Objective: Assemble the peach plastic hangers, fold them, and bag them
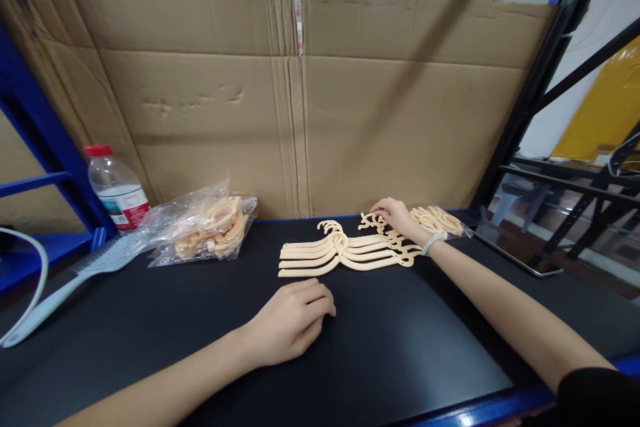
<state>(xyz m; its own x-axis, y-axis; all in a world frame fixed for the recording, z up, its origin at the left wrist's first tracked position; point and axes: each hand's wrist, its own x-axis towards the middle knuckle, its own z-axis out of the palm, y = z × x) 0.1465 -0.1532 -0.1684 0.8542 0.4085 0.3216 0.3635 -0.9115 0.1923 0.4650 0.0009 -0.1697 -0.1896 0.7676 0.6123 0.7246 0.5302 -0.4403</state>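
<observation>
Several cream plastic hangers (310,257) lie overlapped in a fanned row on the black table (380,340), hooks toward the back. My left hand (296,320) rests on the table just in front of them, fingers curled together, with nothing visible in it. My right hand (395,215), with a beaded bracelet on the wrist, reaches to the back right. Its fingers are bent down on small cream curved pieces (373,221) beside the hangers. The fingertips are partly hidden, and more of these pieces lie under the wrist.
A clear bag of cream parts (215,230) lies at the back left, near a bottle (117,190) and a pale brush (107,257). Another bag (440,221) and a dark phone-like device (517,250) are at the right. Cardboard (215,107) stands behind.
</observation>
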